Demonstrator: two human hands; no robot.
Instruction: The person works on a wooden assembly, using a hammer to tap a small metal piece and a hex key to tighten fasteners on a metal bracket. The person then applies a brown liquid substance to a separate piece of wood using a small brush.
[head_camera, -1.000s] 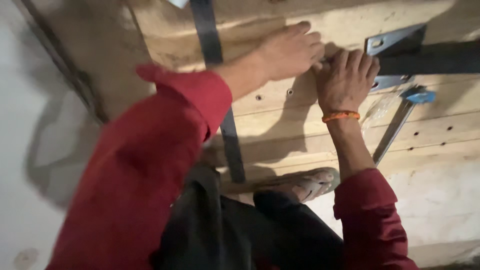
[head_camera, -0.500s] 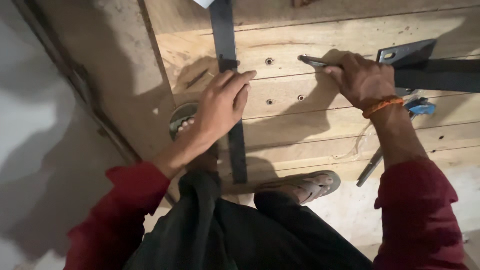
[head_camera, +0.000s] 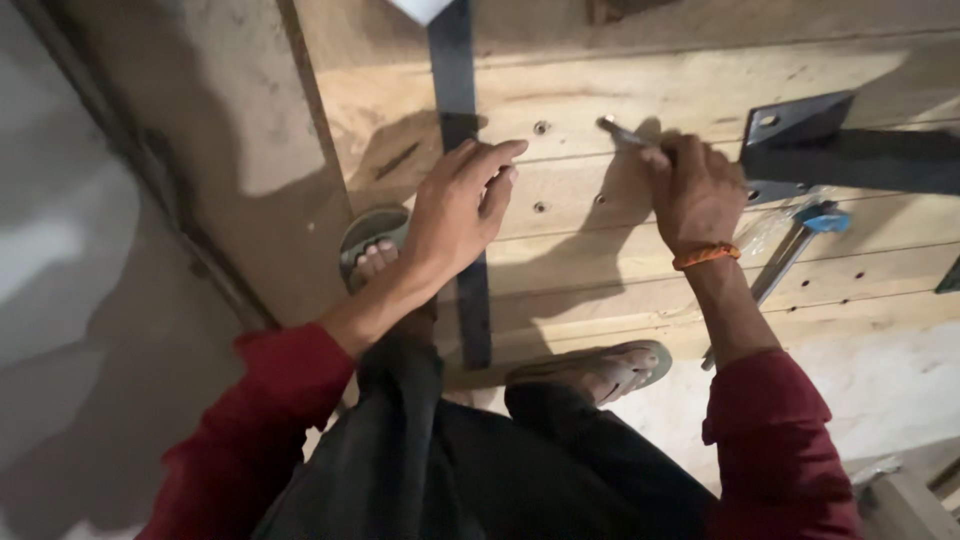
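Right hand (head_camera: 695, 195), centre-right of frame, grips a thin metal tool (head_camera: 622, 131) against the wooden planks (head_camera: 600, 290). Left hand (head_camera: 460, 210) lies open, empty, beside the dark metal strip (head_camera: 455, 90). Several holes show already; the bracket (head_camera: 800, 125) at upper right looks unfixed.

The planks (head_camera: 620, 270) are pale yellow-tan wood with faint grain lines and small dark screw holes. A dark grey metal strip (head_camera: 462, 90) runs across them, and the bracket (head_camera: 850, 150) at right is the same dark grey. The right hand (head_camera: 695, 190) wears an orange wristband (head_camera: 705, 256) and grips a silvery tool (head_camera: 625, 132). Both sleeves (head_camera: 775, 450) are deep red; the trousers (head_camera: 480, 470) are black. The sandals (head_camera: 610, 365) look grey-beige. Right of the wristband lies a grey tool with a blue end (head_camera: 822, 216). The floor (head_camera: 80, 250) at left is dull grey.
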